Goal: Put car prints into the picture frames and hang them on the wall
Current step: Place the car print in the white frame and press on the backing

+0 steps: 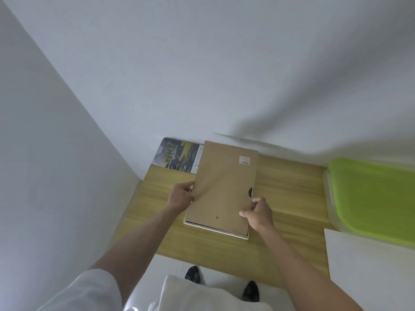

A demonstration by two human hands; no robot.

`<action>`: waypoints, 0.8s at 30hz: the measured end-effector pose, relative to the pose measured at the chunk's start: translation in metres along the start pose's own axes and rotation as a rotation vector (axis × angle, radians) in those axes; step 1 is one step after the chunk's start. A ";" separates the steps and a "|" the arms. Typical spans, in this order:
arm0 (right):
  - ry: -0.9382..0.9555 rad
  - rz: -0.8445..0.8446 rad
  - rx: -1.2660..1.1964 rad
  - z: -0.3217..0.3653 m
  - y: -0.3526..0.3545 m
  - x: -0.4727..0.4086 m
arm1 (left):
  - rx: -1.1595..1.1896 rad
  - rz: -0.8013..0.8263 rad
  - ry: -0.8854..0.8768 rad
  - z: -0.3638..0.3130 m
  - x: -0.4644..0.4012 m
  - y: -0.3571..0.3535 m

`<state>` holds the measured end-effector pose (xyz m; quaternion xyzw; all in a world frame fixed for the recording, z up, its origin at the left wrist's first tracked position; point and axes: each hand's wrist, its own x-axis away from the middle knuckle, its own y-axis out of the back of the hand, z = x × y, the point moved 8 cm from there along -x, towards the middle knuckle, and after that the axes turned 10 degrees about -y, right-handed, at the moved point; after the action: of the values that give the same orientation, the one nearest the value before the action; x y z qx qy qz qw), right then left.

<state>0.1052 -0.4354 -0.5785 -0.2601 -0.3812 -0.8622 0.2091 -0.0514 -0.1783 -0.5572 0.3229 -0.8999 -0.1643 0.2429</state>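
Observation:
A white picture frame (244, 236) lies face down on the wooden table (287, 198). Over it I hold its brown backing board (224, 182), tilted up at the near end, with a small barcode sticker near the far right corner. My left hand (180, 196) pinches the board's left edge. My right hand (258, 213) grips its right edge just below a dark notch. A car print (177, 157) with a green landscape lies flat at the table's far left corner, partly under the board.
White walls close in on the left and behind the table. A clear plastic box with a green lid (372, 198) stands at the right. A white sheet or panel (368, 261) lies at the near right. My feet show below the table edge.

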 end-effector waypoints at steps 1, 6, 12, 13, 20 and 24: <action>0.001 -0.012 -0.001 0.000 -0.003 0.000 | 0.000 0.005 -0.002 0.003 -0.002 0.001; -0.027 -0.034 0.030 -0.006 -0.009 0.002 | -0.018 0.097 -0.017 0.011 -0.003 -0.002; -0.055 -0.096 0.021 -0.013 -0.005 0.007 | -0.092 0.170 -0.041 0.011 -0.008 -0.009; -0.054 -0.102 0.030 -0.014 -0.005 0.007 | -0.108 0.174 -0.050 0.010 -0.008 -0.010; -0.012 -0.123 0.146 -0.019 -0.011 0.008 | -0.261 0.217 -0.052 0.017 -0.011 -0.009; 0.033 -0.128 0.213 -0.016 -0.013 0.008 | -0.304 0.228 -0.080 0.014 -0.012 -0.010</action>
<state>0.0873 -0.4408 -0.5897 -0.1972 -0.4828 -0.8327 0.1861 -0.0457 -0.1756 -0.5773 0.1717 -0.9044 -0.2823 0.2698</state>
